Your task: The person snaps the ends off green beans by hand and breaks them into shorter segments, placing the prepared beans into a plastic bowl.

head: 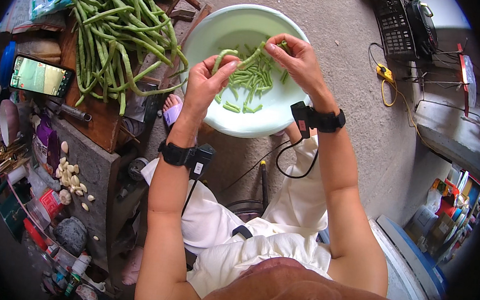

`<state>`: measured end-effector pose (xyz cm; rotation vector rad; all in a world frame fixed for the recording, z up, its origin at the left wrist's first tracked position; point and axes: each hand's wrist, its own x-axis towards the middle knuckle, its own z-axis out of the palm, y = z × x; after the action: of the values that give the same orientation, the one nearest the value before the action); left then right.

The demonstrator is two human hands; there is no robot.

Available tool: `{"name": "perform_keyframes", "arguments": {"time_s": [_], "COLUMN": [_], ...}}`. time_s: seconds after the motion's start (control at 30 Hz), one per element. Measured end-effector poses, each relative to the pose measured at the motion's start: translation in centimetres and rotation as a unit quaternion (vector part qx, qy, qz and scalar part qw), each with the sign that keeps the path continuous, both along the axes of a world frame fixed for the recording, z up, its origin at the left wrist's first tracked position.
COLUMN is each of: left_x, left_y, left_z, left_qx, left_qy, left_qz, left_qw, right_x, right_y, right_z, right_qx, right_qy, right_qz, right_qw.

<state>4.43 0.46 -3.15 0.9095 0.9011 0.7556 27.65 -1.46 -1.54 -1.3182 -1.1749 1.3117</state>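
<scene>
A long green bean (252, 58) stretches between my two hands above a large pale green plastic basin (246, 125). My left hand (207, 82) pinches its lower part between thumb and fingers, and a curved bean end (223, 55) sticks up from the same grip. With thumb and forefinger, my right hand (295, 61) holds the bean's upper tip. Short snapped bean pieces (251, 81) lie spread over the basin floor below. Whole long beans (118, 34) are heaped on the wooden table at the left.
A phone (42, 76) with a lit screen rests on the wooden table (91, 127). Peeled garlic cloves (71, 177) and a dark stone (70, 235) are on the concrete ledge (97, 189). To the right stand a black plastic crate (395, 29) and a yellow power strip (384, 73).
</scene>
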Motion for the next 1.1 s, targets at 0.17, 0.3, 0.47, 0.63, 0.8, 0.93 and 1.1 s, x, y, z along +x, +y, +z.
{"name": "perform_keyframes", "arguments": {"time_s": [0.17,0.3,0.47,0.63,0.8,0.93,1.1], "left_x": [0.4,0.5,0.1,0.8,-0.1,1.0,0.6], "left_y": [-0.3,-0.2,0.0,-0.4,0.2,-0.5,0.0], "left_z": [1.0,1.2,1.4,0.6,-0.4,0.2,0.3], "left_qx": [-0.02,-0.017,-0.061,-0.117,-0.097,-0.094,-0.08], "left_qy": [0.007,0.025,0.003,-0.057,-0.056,-0.052,-0.041], "left_qz": [-0.061,-0.106,-0.125,-0.06,-0.093,-0.009,0.044], "left_qw": [0.998,0.994,0.99,0.99,0.989,0.994,0.995], "right_x": [-0.5,-1.0,-1.1,-1.6,-1.7,-2.2,-2.6], "right_y": [0.0,-0.1,0.1,0.2,0.2,0.0,-0.6], "right_z": [0.0,0.3,0.4,0.8,0.2,0.6,1.7], "right_qx": [-0.012,-0.025,-0.043,-0.061,-0.052,-0.009,0.033], "right_qy": [0.017,0.059,0.086,0.087,0.023,-0.003,-0.068], "right_qz": [0.053,0.094,0.125,0.149,0.134,0.123,0.128], "right_qw": [0.998,0.994,0.988,0.983,0.989,0.992,0.989]}}
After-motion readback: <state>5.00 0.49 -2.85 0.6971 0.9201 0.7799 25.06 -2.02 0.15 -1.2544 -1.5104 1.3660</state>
